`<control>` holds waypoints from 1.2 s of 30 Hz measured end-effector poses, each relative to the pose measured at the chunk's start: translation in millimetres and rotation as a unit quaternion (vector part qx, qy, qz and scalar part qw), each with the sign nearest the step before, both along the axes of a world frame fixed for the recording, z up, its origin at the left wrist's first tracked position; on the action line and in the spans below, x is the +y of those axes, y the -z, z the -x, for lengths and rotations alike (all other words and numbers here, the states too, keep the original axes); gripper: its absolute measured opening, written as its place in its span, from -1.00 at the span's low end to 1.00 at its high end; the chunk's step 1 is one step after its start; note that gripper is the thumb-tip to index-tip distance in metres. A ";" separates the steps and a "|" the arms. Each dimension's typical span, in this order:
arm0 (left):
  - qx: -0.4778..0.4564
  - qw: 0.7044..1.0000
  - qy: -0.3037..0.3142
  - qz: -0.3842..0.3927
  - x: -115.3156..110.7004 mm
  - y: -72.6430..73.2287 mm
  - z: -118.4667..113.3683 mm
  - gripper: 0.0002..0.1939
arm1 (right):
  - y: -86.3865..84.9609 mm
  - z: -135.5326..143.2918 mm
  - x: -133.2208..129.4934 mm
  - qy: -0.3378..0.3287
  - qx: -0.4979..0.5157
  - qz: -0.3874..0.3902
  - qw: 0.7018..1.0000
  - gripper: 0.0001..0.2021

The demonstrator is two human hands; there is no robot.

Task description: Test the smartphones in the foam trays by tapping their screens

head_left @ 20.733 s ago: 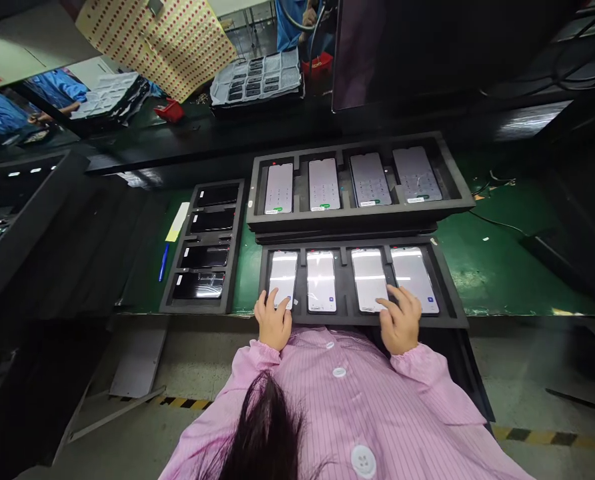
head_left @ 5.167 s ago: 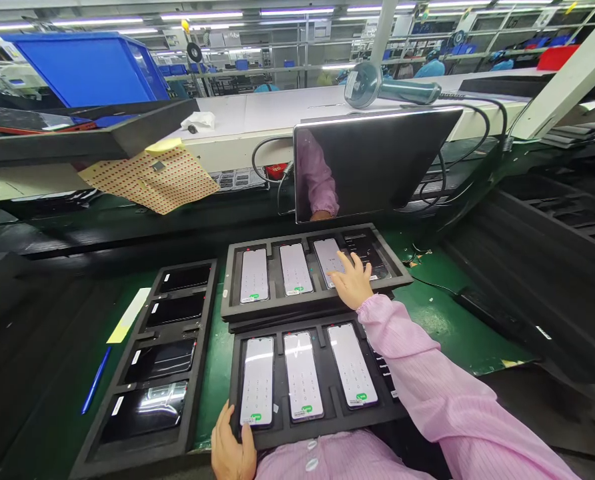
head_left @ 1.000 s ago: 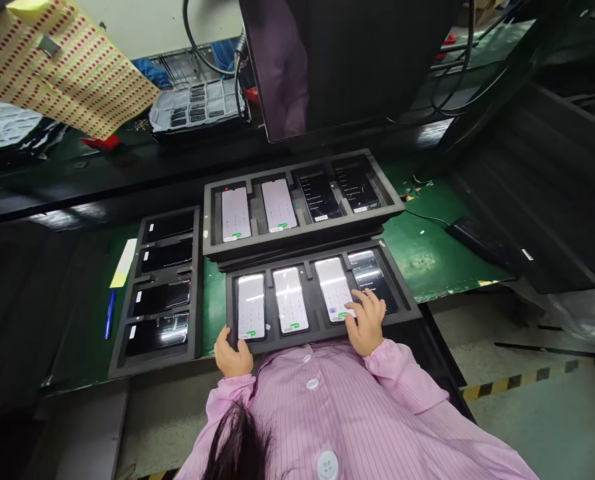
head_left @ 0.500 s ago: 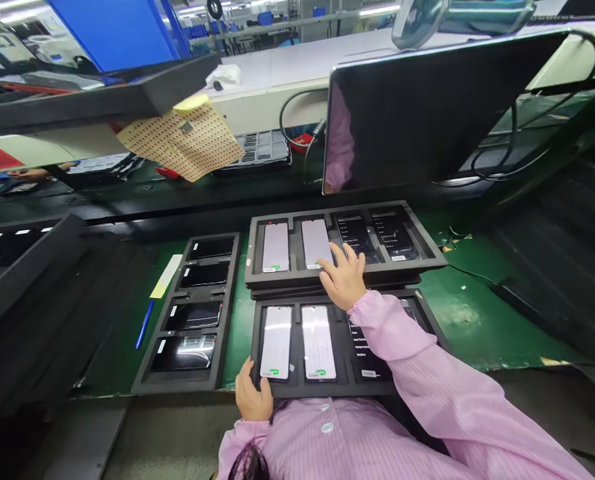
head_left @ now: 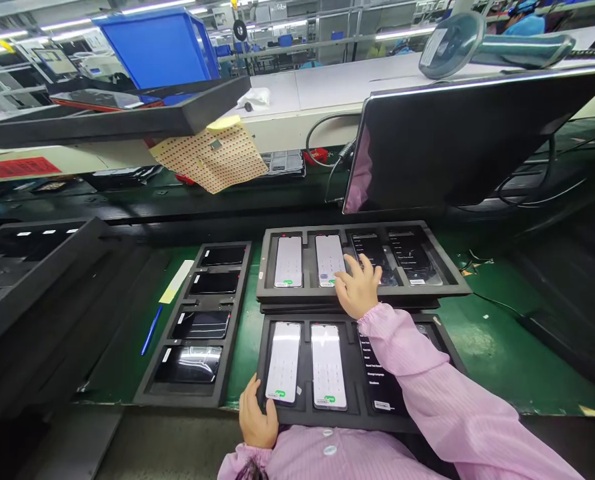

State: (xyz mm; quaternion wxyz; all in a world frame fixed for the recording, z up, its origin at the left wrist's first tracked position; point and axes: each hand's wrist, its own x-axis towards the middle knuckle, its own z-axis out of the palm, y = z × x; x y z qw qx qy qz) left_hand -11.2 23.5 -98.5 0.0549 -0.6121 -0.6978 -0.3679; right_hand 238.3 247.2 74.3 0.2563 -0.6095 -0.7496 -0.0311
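Observation:
My left hand (head_left: 257, 415) is at the front left corner of the near black tray (head_left: 305, 415), with that corner between its thumb and fingers. Two phones with white keypad screens lie in this tray: a left phone (head_left: 283, 363) and a middle phone (head_left: 328, 367). A dark menu-screen phone (head_left: 377, 380) is partly under my sleeve. My right hand (head_left: 360, 287) hovers open over the far tray (head_left: 262, 283), holding nothing. Its fingertips are at the right edge of the second keypad phone (head_left: 329, 257); contact is unclear. Beside it lie another keypad phone (head_left: 288, 260) and two dark menu-screen phones (head_left: 407, 253).
Left of these stands a tray (head_left: 227, 373) of dark-screened phones, beside a blue pen (head_left: 151, 330) and a paper strip (head_left: 176, 281). A monitor (head_left: 467, 140) leans behind the far tray. A handheld scanner (head_left: 497, 50) lies on the shelf. Black bins flank the green bench (head_left: 477, 340).
The view has shifted, so the bench sits lower and further right. On the second far phone, keypad digits and a dark spot now show. My hands keep nearly the same places.

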 end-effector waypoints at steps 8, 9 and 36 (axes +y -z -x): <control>0.014 1.000 0.007 -0.008 1.0 -2.1 0.8 -0.64 | 1.5 2.8 -0.2 0.013 0.020 -0.016 1.000 -0.69; 0.012 1.000 0.005 -0.008 0.8 -1.7 1.0 -0.64 | 3.2 -0.2 0.7 0.033 0.024 -0.021 0.999 -0.70; 0.033 0.999 0.006 -0.012 -0.4 -4.3 -0.2 -0.64 | 1.5 -3.3 4.0 0.025 0.017 0.004 1.000 -0.70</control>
